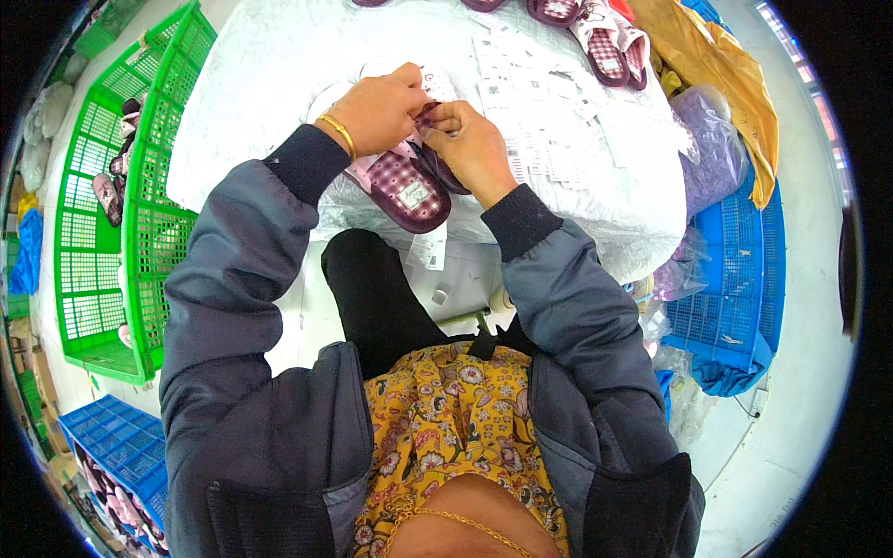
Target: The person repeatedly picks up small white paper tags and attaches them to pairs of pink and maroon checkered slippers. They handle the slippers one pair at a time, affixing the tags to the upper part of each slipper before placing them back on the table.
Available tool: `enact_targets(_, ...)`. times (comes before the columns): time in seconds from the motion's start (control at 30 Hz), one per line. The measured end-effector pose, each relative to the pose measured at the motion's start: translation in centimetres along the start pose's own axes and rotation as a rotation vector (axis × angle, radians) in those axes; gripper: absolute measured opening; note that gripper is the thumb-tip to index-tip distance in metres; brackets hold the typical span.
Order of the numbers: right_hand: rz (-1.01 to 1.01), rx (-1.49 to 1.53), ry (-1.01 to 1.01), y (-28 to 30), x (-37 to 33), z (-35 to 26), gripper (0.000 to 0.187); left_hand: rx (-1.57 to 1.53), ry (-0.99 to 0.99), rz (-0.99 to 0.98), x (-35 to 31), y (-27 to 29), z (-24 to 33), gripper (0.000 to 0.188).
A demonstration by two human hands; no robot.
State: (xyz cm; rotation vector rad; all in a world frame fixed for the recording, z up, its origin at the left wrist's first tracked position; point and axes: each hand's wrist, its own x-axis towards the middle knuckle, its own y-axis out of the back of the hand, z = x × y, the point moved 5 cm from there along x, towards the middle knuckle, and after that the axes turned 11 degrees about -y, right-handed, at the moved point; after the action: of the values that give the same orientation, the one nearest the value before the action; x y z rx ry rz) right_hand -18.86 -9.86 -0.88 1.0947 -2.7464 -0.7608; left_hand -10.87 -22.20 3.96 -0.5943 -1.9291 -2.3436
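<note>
A pair of slippers lies at the near side of the wrapped table, under my hands. The nearer slipper [407, 191] has a maroon-and-white checked insole with a pale label and a dark maroon sole; the other is mostly hidden beneath my right hand. My left hand [379, 110], a gold bangle at its wrist, is closed at the slippers' pink upper. Opposite it, my right hand [470, 147] pinches a dark maroon part of a slipper between thumb and fingers. Fingertips of both hands nearly meet; exactly what lies between them is partly hidden.
White plastic wrapping covers the table [260, 102]. Printed paper labels [549, 130] lie right of my hands, more slippers [606, 51] at the far edge. Green crates [153, 214] stand left, a blue crate [116, 437] lower left, another blue crate [721, 307] and bagged purple material [712, 149] right.
</note>
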Motion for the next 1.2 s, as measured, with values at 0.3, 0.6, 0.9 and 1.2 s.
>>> enact_targets(0.3, -0.054, 0.151, 0.006, -0.8, 0.1, 0.2, 0.028, 0.006, 0.018, 0.075, 0.2, 1.6, 0.3, 0.01)
enact_targets(0.6, -0.267, 0.757, -0.04, -0.2, -1.2, -1.1, 0.012, -0.022, 0.034, 0.393, -2.8, 5.3, 2.7, 0.01)
enact_targets(0.9, -0.315, 0.537, 0.117, 0.3, -2.4, -1.3, 0.022, 0.219, 0.128, 0.307, -7.0, 2.3, 4.6, 0.016)
enact_targets(1.2, -0.139, -0.038, 0.249, -1.4, -3.8, -3.1, 0.029, 0.151, 0.229, 0.176, -6.9, 0.4, 2.5, 0.024)
